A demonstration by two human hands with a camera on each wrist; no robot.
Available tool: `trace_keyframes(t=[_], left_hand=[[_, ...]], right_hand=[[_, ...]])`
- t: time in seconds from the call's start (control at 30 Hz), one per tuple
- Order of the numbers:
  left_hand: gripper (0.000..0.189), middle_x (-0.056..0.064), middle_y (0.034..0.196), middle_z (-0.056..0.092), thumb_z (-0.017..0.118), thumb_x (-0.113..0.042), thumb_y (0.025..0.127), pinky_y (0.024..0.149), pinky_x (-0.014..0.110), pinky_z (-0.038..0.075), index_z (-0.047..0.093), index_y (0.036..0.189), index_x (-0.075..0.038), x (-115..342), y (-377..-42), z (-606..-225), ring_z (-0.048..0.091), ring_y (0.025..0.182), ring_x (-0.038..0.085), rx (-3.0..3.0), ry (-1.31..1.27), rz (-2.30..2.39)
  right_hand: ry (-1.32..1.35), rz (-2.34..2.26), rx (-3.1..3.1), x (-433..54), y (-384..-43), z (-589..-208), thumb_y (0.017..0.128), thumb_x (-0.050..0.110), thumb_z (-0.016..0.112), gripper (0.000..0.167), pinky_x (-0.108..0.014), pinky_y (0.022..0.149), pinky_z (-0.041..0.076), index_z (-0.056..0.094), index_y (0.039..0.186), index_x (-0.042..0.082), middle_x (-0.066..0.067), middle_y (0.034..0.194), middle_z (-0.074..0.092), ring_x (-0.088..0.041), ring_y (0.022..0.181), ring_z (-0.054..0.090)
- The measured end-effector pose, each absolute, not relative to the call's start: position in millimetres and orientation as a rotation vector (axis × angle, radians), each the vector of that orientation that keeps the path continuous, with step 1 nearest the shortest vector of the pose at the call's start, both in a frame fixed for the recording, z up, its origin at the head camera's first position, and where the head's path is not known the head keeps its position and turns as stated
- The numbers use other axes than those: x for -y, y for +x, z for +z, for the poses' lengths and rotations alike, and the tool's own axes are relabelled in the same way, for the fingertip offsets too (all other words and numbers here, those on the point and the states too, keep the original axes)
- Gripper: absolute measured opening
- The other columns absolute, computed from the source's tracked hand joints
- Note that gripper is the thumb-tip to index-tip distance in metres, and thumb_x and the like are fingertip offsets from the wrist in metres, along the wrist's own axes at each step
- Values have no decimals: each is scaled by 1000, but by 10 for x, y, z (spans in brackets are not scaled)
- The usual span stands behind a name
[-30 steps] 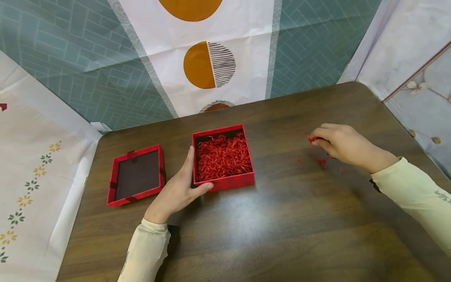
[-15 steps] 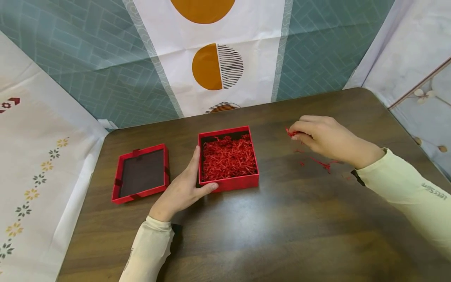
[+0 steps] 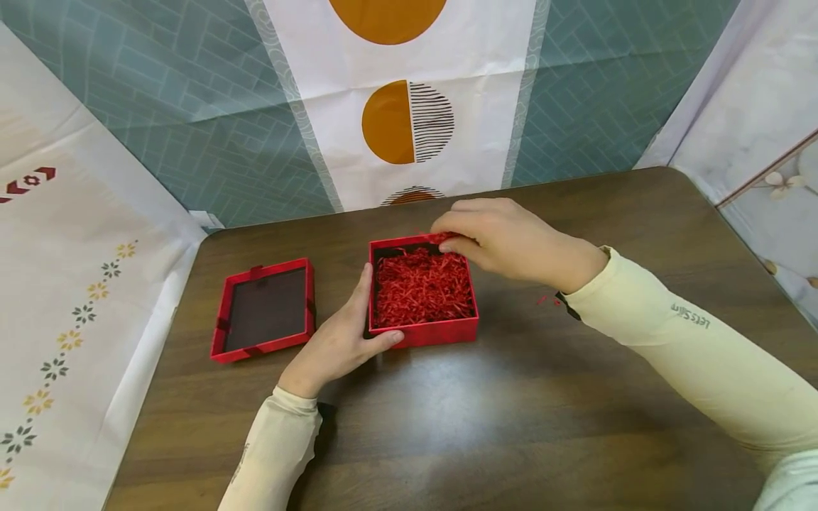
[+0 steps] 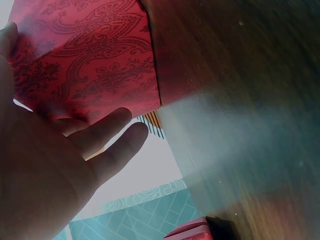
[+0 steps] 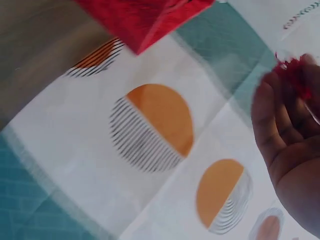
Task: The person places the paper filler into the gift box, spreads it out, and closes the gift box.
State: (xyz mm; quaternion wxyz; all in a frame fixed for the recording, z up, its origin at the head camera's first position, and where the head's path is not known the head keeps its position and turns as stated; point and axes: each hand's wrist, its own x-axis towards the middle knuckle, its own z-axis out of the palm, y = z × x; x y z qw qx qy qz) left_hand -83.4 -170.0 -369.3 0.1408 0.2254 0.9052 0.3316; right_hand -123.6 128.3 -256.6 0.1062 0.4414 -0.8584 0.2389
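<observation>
A red square box [image 3: 441, 335] stands on the table, its open top showing a bed of red shredded paper [image 3: 422, 287]. My left hand [image 3: 335, 348] rests against the box's near left corner, thumb on the front wall and straight fingers along the left side. The left wrist view shows the dark paisley pattern of the box wall [image 4: 100, 60] beside these fingers. Over the box's far right corner, my right hand [image 3: 495, 234] pinches a small tuft of shredded paper [image 5: 295, 75] between thumb and fingertips.
To the left lies a red lid [image 3: 309, 301], dark inside facing up. A few loose red shreds [image 3: 542, 300] lie on the brown table [image 3: 511, 426] right of the box, partly hidden by my right forearm. Patterned cloth [image 3: 224, 128] hangs behind the table.
My right hand has moved left from the right side of the table to over the box, carrying the tuft. The left hand keeps its place at the box, while the head view has shifted slightly.
</observation>
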Motion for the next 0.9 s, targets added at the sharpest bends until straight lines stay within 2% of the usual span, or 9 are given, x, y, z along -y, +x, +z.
trace_keyframes(t=[0.1,0.17,0.43,0.53,0.57,0.77,0.8,0.9], left_hand=[[114,-3,168,0,61,-70,88,115,44,31,-15,160,-26,1675,-854,-3706,18,150,19,-2611,672,957],[114,-3,167,0,62,-69,89,115,44,31,-15,160,-26,1659,-867,-3714,19,150,18,-2611,686,958],[114,-2,168,1,61,-70,88,114,44,31,-16,160,-27,1626,-876,-3717,20,149,20,-2611,677,933],[114,-2,167,0,60,-72,88,115,44,30,-16,160,-28,1624,-870,-3714,19,150,20,-2614,672,924],[114,-2,167,0,60,-72,88,115,43,30,-17,160,-28,1624,-868,-3713,19,150,19,-2615,670,921],[114,-4,167,-1,59,-73,87,115,44,30,-17,159,-29,1630,-856,-3703,18,150,19,-2611,654,931],[114,-4,167,-1,59,-73,87,115,44,30,-17,159,-30,1634,-853,-3700,18,150,19,-2609,650,933],[113,-4,167,-2,60,-72,88,115,45,31,-17,159,-31,1644,-845,-3694,19,150,20,-2606,638,934]], right_hand=[[1305,676,2566,-1194,-1225,-2516,93,20,76,36,-39,82,52,70,125,3,-4,106,72,-19,87,64],[1304,659,2577,-1179,-1219,-2506,94,22,75,40,-39,82,53,69,128,3,-4,106,72,-19,87,64],[1239,664,2615,-1427,-1191,-2608,95,10,71,23,-41,84,53,73,118,6,-3,105,73,-19,92,68],[1177,681,2620,-1681,-1140,-2704,93,3,72,23,-41,83,54,73,116,4,-5,107,73,-20,93,69],[1142,692,2636,-1785,-1114,-2740,92,2,72,24,-40,81,54,73,117,4,-4,107,73,-18,86,69],[858,614,2845,-2589,-944,-3066,89,-4,74,29,-39,71,52,73,117,2,-5,106,72,-14,76,64],[810,583,2890,-2741,-919,-3144,88,-4,74,28,-41,72,53,72,116,0,-8,106,72,-17,81,66],[659,502,3037,-3198,-844,-3391,88,-5,73,24,-47,72,54,71,113,-6,-15,100,72,-26,82,68]])
